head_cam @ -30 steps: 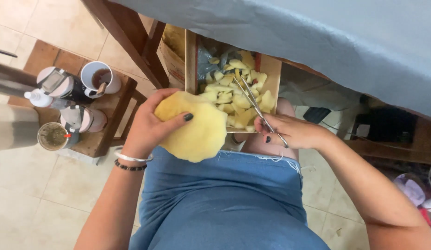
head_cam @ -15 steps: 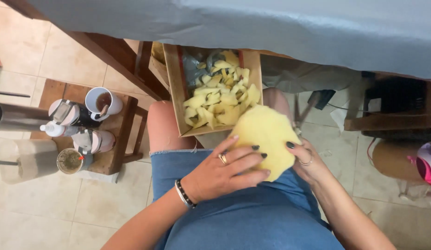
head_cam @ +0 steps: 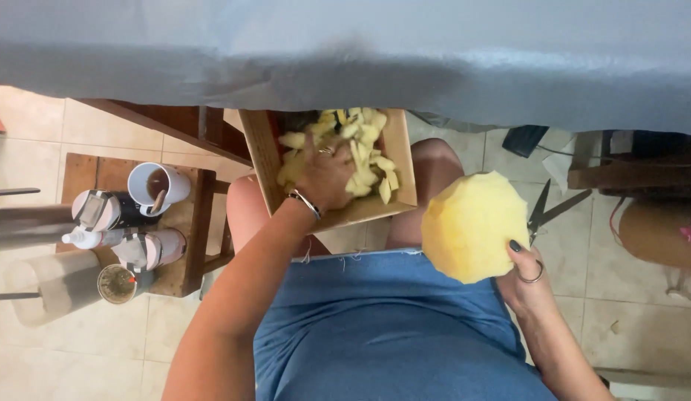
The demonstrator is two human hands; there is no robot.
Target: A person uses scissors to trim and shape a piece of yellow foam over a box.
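My right hand (head_cam: 525,276) holds a round yellow foam sheet (head_cam: 472,226) out to the right of my lap, with a pair of scissors (head_cam: 547,209) gripped behind it. My left hand (head_cam: 325,176) reaches into a shallow cardboard box (head_cam: 260,165) that rests on my knees, its fingers pressed down among several small yellow foam cuttings (head_cam: 368,152). A bracelet sits on the left wrist. I sit in blue denim shorts (head_cam: 390,327).
A grey cloth-covered table edge (head_cam: 405,59) hangs over the box. A small wooden stool (head_cam: 184,260) at the left carries a white mug (head_cam: 158,186), bottles and a cup. Dark furniture and cables lie at the right on the tiled floor.
My left hand let go of the foam sheet and went up into the box of cuttings. My right hand carried the sheet, with the scissors, to the right.
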